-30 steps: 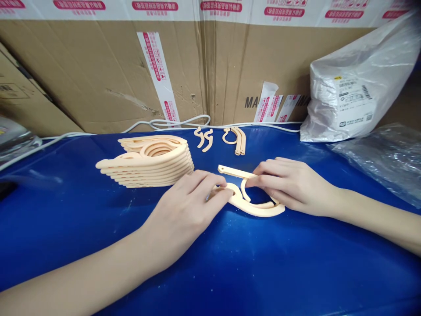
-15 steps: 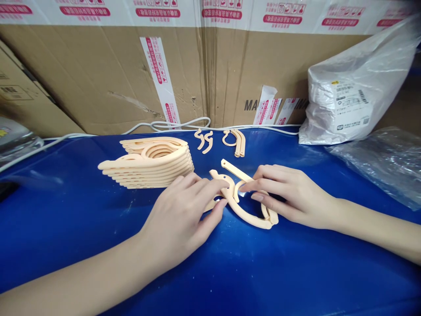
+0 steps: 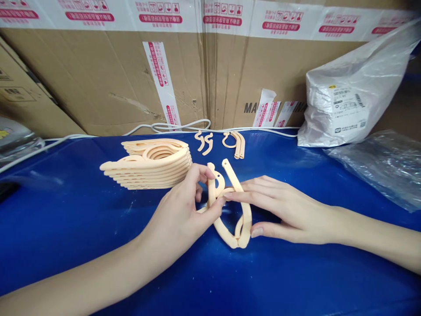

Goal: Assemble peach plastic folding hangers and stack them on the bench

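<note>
A beige plastic folding hanger point(image 3: 246, 221) lies partly folded on the blue table, its two arms meeting at a joint towards me and their other ends pointing away. My left hand point(image 3: 182, 206) pinches its left arm between thumb and fingers, covering part of it. My right hand point(image 3: 286, 208) has its fingers stretched across the right arm, with the index fingertip close to my left thumb. The right thumb rests against the outer edge of that arm. Beside my left hand stands a neat stack of folded beige hangers point(image 3: 148, 169).
Behind the hanger lie loose S-shaped hooks point(image 3: 208, 144) and several curved beige pieces point(image 3: 237, 145). A white cable point(image 3: 184, 127) runs along cardboard boxes point(image 3: 115, 83) at the back. A white plastic-wrapped package point(image 3: 348, 101) and clear plastic film point(image 3: 384, 162) are on the right.
The hanger has turned and its arms have come closer together, the joint now nearer to me. My right hand has shifted left, its fingers reaching across the right arm.
</note>
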Demonstrator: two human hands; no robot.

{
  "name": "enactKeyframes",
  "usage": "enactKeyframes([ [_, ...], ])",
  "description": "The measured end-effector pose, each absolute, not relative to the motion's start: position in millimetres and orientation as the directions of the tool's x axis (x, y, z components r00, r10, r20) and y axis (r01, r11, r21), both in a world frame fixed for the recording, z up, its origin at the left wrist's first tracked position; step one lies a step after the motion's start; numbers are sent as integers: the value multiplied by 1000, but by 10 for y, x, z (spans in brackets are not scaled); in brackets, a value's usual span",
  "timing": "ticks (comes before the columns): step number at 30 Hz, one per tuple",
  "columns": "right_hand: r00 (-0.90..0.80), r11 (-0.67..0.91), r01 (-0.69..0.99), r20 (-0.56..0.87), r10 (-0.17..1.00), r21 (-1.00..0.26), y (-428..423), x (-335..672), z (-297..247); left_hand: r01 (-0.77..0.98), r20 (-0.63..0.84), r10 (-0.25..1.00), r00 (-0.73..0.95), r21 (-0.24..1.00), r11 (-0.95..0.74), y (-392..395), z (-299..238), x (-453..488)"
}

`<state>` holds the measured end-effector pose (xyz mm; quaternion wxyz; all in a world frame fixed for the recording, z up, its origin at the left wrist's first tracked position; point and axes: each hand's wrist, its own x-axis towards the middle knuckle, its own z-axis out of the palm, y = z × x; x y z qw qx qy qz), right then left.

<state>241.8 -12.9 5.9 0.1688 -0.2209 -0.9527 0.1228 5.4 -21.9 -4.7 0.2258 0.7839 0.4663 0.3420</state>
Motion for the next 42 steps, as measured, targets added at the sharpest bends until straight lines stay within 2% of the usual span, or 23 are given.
enactKeyframes([
  [6,-829,884,398,318,461,-244,-102,2419,46,712,394,835,383,451,-539,-221,-10,49],
  [10,-831,900,405,343,437,-163,-103,2450,41,742,453,767,455,283,-608,-215,37,47],
  [12,-813,887,429,356,461,-171,-101,2470,47,744,442,750,491,235,-626,-210,86,53],
  [15,-749,811,478,327,577,-337,-65,2516,91,749,392,744,541,178,-638,-199,169,65],
  [18,-705,621,498,135,697,-605,33,2611,185,731,363,712,601,111,-674,-185,206,73],
  [20,-708,502,500,1,707,-705,124,2713,264,712,347,684,642,63,-700,-173,191,81],
  [24,-725,432,535,-132,676,-726,306,2979,408,694,325,646,690,-44,-719,-130,141,113],
  [28,-668,392,481,-39,743,-784,423,3168,478,705,308,647,698,-132,-697,-64,159,151],
  [33,-444,269,280,124,888,-921,442,3120,457,693,288,634,718,-212,-689,-6,191,159],
  [37,-314,71,99,37,949,-993,424,3005,394,678,302,608,734,-289,-675,2,168,165],
  [39,-310,26,132,-16,951,-991,415,2968,366,667,297,598,745,-327,-669,-5,144,174],
  [42,-366,147,348,10,930,-926,377,2921,339,651,299,579,759,-358,-669,-31,114,190],
])
